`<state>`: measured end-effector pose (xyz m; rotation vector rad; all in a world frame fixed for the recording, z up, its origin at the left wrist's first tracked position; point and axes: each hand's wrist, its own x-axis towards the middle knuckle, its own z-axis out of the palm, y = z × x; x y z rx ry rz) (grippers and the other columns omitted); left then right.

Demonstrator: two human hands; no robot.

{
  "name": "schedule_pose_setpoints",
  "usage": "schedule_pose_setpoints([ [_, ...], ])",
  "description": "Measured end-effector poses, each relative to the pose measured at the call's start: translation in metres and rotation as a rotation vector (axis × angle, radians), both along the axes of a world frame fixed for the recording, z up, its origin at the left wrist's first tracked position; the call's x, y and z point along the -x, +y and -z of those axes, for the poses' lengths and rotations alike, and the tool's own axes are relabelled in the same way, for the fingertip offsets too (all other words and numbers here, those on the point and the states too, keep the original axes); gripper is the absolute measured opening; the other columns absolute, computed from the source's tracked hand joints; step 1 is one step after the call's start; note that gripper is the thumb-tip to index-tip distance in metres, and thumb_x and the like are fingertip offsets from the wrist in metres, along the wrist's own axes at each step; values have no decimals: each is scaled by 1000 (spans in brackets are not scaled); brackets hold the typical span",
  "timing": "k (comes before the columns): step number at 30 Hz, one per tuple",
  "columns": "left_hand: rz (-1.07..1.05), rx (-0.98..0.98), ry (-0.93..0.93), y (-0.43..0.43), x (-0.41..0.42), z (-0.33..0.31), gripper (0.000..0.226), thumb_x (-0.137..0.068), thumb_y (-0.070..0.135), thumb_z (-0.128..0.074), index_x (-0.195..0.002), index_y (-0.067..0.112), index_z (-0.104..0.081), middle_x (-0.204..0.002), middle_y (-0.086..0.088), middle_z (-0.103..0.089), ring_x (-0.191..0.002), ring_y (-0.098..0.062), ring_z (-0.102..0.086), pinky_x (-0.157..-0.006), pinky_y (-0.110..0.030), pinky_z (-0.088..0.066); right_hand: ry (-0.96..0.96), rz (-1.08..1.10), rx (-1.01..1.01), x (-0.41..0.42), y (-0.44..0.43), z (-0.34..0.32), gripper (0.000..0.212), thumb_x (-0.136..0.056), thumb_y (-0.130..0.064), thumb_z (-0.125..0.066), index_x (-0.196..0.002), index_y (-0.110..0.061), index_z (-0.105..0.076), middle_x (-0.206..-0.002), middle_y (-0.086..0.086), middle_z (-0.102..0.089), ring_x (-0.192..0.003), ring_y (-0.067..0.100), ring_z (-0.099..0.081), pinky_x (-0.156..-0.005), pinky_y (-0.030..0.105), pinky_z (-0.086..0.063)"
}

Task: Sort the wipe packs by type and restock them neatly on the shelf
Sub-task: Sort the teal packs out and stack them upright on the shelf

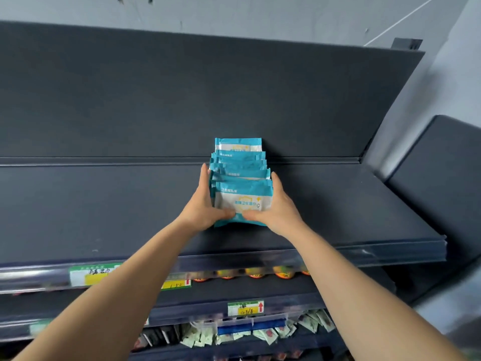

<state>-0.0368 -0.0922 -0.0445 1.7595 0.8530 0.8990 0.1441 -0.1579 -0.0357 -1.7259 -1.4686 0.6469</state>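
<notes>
A row of several teal-and-white wipe packs [240, 168] stands one behind another on the dark top shelf [104, 204], running back to the shelf's rear panel. My left hand [205, 204] lies along the row's left side, fingers straight, thumb pressed on the front pack [242, 198]. On the right side my right hand [276, 207] mirrors it, with its thumb on the same front pack. Both hands squeeze the row between them.
Price tags [93, 276] hang on the top shelf's front rail. Orange-lidded jars [256, 273] show on the shelf below, and small sachets [263, 334] fill a lower shelf. A dark padded panel [437, 183] stands at the right.
</notes>
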Motion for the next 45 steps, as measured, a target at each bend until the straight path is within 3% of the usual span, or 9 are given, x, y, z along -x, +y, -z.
schedule_pose_setpoints([
  [2, 49, 85, 73, 8, 5, 0, 89, -64, 3, -86, -115, 47, -28, -115, 20, -52, -101, 17, -55, -81, -11, -48, 43, -20, 30, -4, 6, 7, 101, -62, -29, -88, -138, -37, -22, -117, -24, -54, -111, 5, -54, -92, 31, -46],
  [6, 84, 76, 384, 18, 12, 18, 128, -37, 57, -91, -140, 45, -17, -133, 21, -51, -131, -13, -44, -114, -52, -27, 1, -166, 136, -17, 9, 13, 120, -48, -38, -91, -140, -48, -14, -124, -24, -54, -116, 6, -54, -98, 40, -49],
  [8, 36, 66, 454, 18, 10, 17, 125, -34, 65, -87, -138, 46, -18, -133, 21, -50, -131, -14, -43, -115, -52, -23, -58, -101, 111, -16, 10, 12, 128, -41, -49, -89, -142, -50, -9, -122, -25, -57, -112, 9, -57, -91, 42, -52],
  [13, -133, -63, 657, 9, 9, 11, 94, -62, 54, -82, -135, 30, -28, -128, 20, -50, -129, -12, -43, -115, -43, -9, -154, -38, 33, -12, 5, 14, 104, -48, -54, -85, -131, -50, -22, -115, -27, -60, -99, 10, -62, -79, 39, -55],
  [18, -237, -188, 575, -9, 10, 10, 139, -56, 49, -87, -151, 21, 10, -160, 4, -8, -146, -16, -12, -117, -49, -20, -166, -92, 81, -16, -4, 11, 101, -60, -41, -87, -135, -42, -19, -125, -23, -54, -107, 9, -59, -86, 38, -54],
  [22, -251, -490, 791, -25, 7, 0, 124, -68, 56, -77, -152, 23, 8, -160, -2, 12, -147, -21, 8, -119, -43, -8, -293, -74, 99, -18, -13, 11, 89, -69, -42, -81, -138, -36, -25, -127, -12, -55, -108, 12, -57, -82, 38, -54],
  [30, -97, -696, 1032, -37, -2, -13, 86, -86, 52, -59, -151, 22, -12, -160, -3, -4, -148, -24, 5, -120, -46, 1, -612, 94, 201, -19, -49, 5, 82, -90, -50, -58, -153, -21, -15, -155, 6, -30, -138, 26, -35, -107, 43, -38],
  [40, 177, -919, 980, -49, -18, -20, 64, -97, 45, -43, -150, 15, -23, -160, -2, -14, -148, -22, -4, -120, -43, -6, -871, 489, 229, 3, -132, 5, 54, -92, -50, -52, -138, -23, -44, -131, 3, -55, -124, 25, -48, -99, 39, -38],
  [45, 313, -1106, 835, -80, -27, -14, 48, -94, 34, -49, -138, 15, -44, -148, -3, -40, -141, -23, -26, -114, -38, -22, -869, 699, 395, 29, -200, 14, 50, -88, -45, -59, -131, -22, -49, -126, 3, -56, -120, 25, -49, -95, 38, -37],
])
